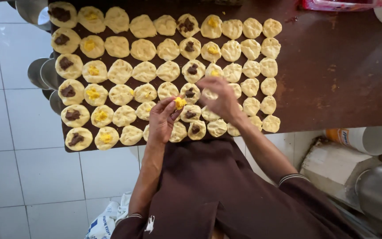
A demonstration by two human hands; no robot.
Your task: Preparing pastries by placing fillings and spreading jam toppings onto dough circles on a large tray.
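Observation:
Several flattened pale dough rounds [143, 49] lie in rows on a dark brown table [341, 75]. Some carry a dab of dark brown filling [66, 63], others a dab of yellow filling [93, 70]; many are bare. My left hand [163, 119] holds a lump of yellow filling [180, 102] in its fingertips, above the near rows. My right hand [218, 98] hovers, blurred, over the rounds in the middle right, fingers curled down towards one of them. Whether it pinches anything I cannot make out.
Metal bowls [40, 73] hang past the table's left edge above a white tiled floor [18, 168]. A red-rimmed tray [339, 4] stands at the far right. Below the table's right end sit a white tub [370, 139], a box and a metal pot [381, 192]. A white bag [105, 223] lies by my left sleeve.

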